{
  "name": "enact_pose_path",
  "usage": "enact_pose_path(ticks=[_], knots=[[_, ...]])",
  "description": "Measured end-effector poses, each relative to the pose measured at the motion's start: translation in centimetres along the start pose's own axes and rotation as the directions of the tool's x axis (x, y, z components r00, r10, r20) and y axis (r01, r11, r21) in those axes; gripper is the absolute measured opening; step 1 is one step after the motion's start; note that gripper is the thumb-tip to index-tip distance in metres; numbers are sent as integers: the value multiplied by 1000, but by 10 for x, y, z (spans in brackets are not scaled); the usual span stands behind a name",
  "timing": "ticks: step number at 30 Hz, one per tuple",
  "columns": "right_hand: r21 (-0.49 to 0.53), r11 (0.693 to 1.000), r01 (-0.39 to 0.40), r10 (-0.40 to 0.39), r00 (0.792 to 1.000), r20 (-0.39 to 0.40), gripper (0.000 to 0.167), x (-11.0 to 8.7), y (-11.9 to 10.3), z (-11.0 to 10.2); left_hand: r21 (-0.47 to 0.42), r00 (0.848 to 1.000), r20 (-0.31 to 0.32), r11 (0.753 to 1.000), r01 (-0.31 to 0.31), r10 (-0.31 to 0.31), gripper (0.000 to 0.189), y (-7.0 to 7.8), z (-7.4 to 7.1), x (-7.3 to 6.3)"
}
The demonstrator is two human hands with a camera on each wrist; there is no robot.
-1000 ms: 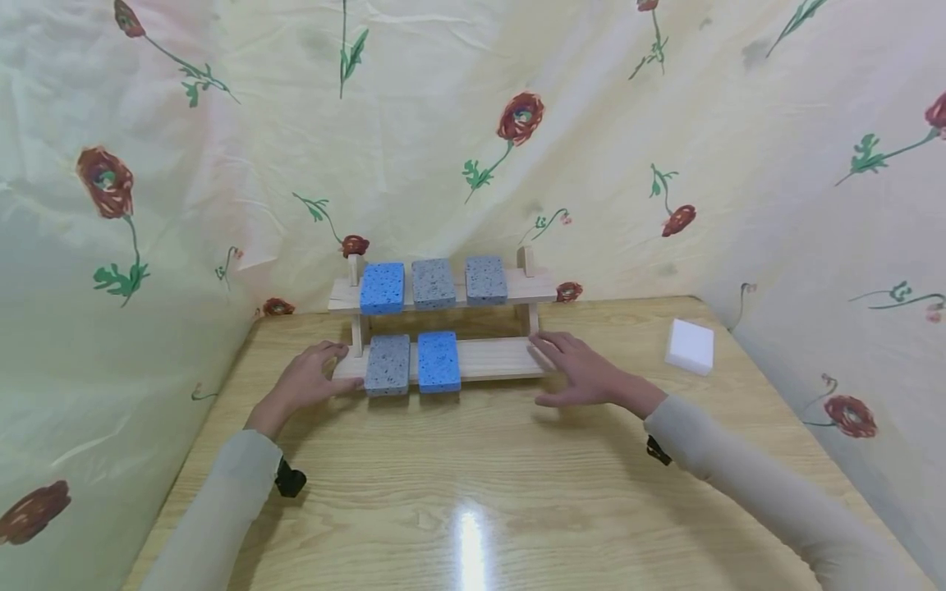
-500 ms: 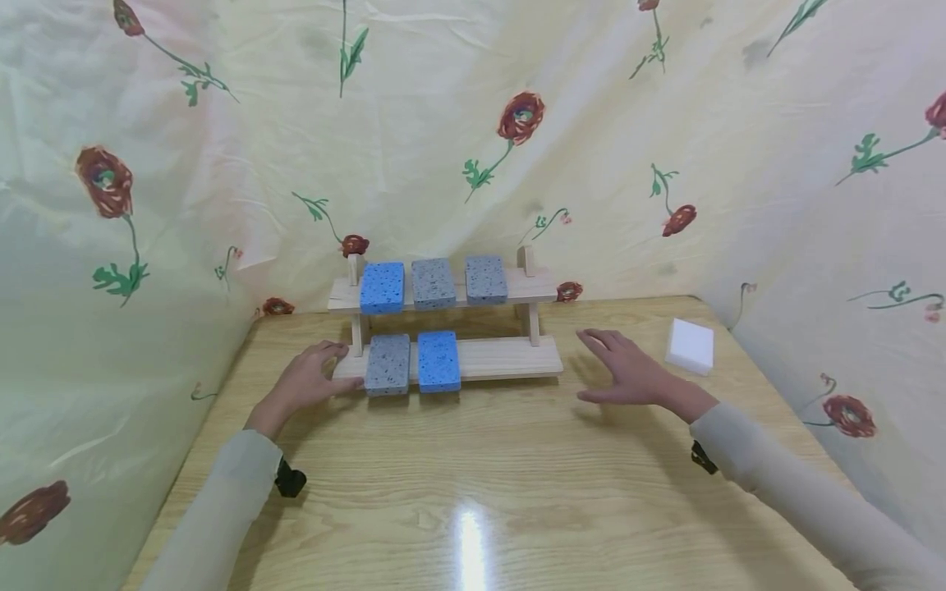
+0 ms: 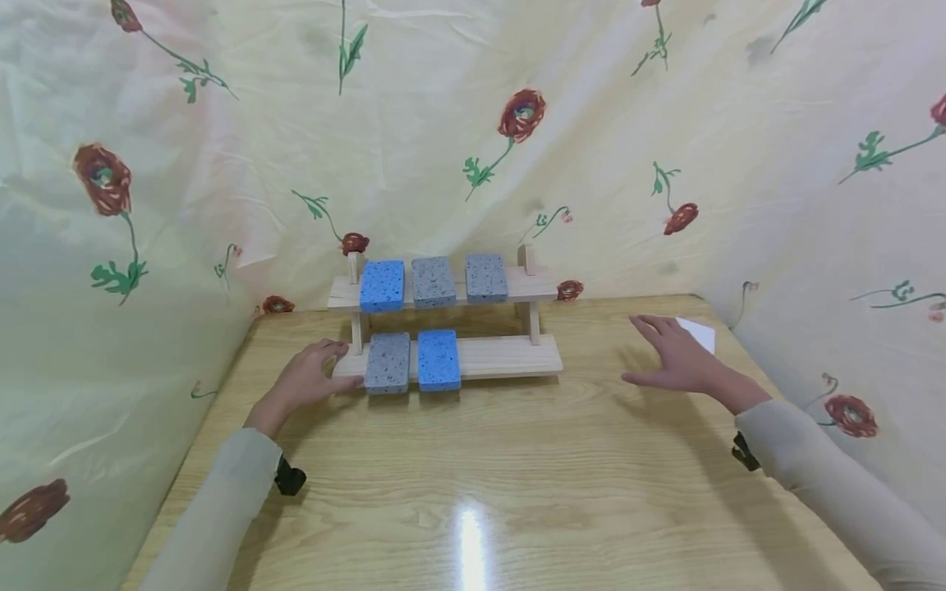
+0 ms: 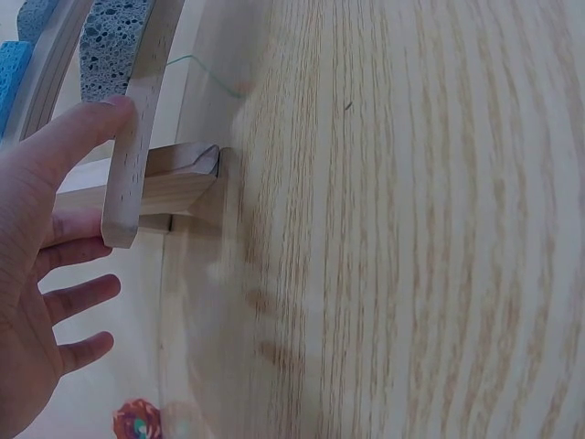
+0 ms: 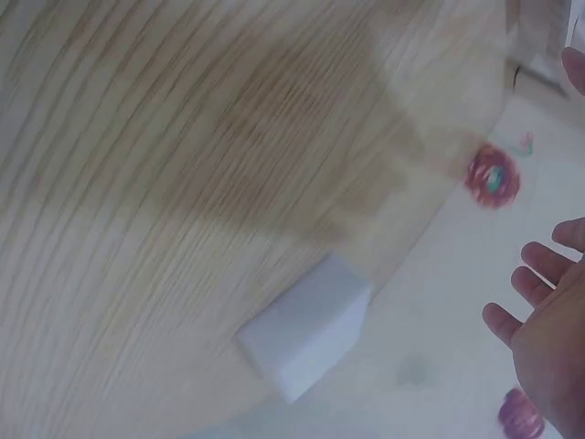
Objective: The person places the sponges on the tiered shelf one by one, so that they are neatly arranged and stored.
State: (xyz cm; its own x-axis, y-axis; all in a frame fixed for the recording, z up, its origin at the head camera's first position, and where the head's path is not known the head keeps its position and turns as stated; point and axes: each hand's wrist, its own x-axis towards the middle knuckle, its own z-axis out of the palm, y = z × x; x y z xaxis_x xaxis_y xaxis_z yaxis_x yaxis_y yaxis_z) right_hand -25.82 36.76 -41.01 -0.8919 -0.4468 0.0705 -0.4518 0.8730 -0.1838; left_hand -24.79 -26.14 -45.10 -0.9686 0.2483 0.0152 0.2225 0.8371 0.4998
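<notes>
A two-tier wooden shelf (image 3: 502, 357) stands at the back of the table. My left hand (image 3: 303, 382) pinches the left end of its lower board, thumb in front and fingers behind, as the left wrist view also shows. On that board lie a grey sponge (image 3: 388, 361) and a blue sponge (image 3: 438, 359). The upper board bears another blue sponge (image 3: 382, 286) and two grey sponges (image 3: 433, 281). To the right of the shelf, my right hand (image 3: 680, 357) hovers above the table with fingers spread, holding nothing. It partly hides a white sponge-like block (image 3: 698, 335).
The wood-grain table (image 3: 473, 460) runs up to flowered cloth (image 3: 429, 148) hanging behind it and along both sides. Two shelf uprights (image 3: 527, 259) stick up above the top board. A black wrist camera (image 3: 290, 477) sits under the left sleeve.
My right hand has left the lower board's right end and moved rightward, now overlapping the white block. The left hand, shelf and sponges have stayed put.
</notes>
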Motion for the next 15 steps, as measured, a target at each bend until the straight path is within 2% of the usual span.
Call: enact_pose_path(ticks=[10,15], knots=[[-12,997,-73,73,997,-38,105,-13,49,-7,8,1000,9,1000,8,-9,87,3,-1,-1],[-8,993,-115,114,993,-29,107,-15,68,-5,6,1000,10,1000,8,-8,86,3,-2,0]])
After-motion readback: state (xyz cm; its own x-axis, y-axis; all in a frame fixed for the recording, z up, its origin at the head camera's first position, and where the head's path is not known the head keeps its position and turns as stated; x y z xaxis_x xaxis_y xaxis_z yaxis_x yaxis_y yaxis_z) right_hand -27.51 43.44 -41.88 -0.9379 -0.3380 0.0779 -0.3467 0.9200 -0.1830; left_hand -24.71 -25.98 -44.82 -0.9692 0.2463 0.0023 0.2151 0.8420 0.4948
